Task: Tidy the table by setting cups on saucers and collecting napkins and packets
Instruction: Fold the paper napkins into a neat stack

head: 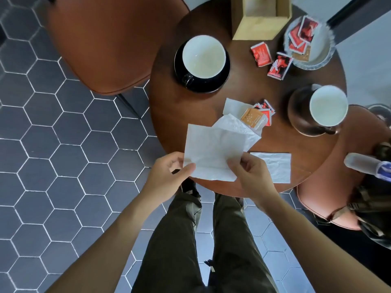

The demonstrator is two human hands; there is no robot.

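Two hands: both pinch one white napkin at the table's 6 o'clock edge.
Left hand: thumb on top and fingers curled beneath, pinching the napkin's lower left corner.
Right hand: thumb and curled fingers pinching the napkin's lower right edge.
Held napkin: thin, soft paper, roughly square, faintly creased, lifted off the wood, its lower part beyond the table rim.
Table: round, dark brown wood with a smooth, slightly glossy top.
Other napkins: a crumpled white one just behind the held sheet; a flat rectangular one at 5 o'clock; a small folded one near the centre.
Centre packets: flat paper sachets, one tan and several red, lying partly on the crumpled napkin.
Left cup: round, black outside and glossy white inside, on a black saucer at 10 o'clock, handle towards 7 o'clock.
Right cup: same make, on a dark saucer at 3 o'clock.
Loose packets: two red sachets on the wood at 1 o'clock.
Glass dish: clear, scalloped rim, at 2 o'clock, holding red and tan sachets.
Box: pale wooden, square-sided, at 12 o'clock.
Chairs: rust-brown padded seat at 9 o'clock; another at 4 o'clock.
Floor: dark hexagonal tiles with pale grout.
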